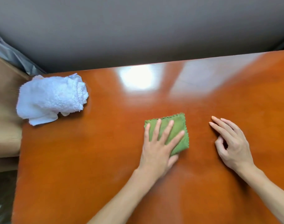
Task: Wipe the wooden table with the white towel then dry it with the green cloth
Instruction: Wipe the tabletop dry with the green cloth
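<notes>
A folded green cloth (178,125) lies flat on the glossy orange-brown wooden table (105,159), near its middle. My left hand (159,147) presses down on the cloth with fingers spread over it and the thumb under its near edge. To the right, my right hand (231,144) rests on the bare wood, fingers loosely apart, holding nothing. A crumpled white towel (52,97) sits at the table's far left corner, hanging slightly over the left edge.
The table's far edge runs along a grey wall (138,29). Left of the table stands a tan cushioned seat (4,110), with grey fabric (9,52) behind it. Light glare marks the far part of the tabletop.
</notes>
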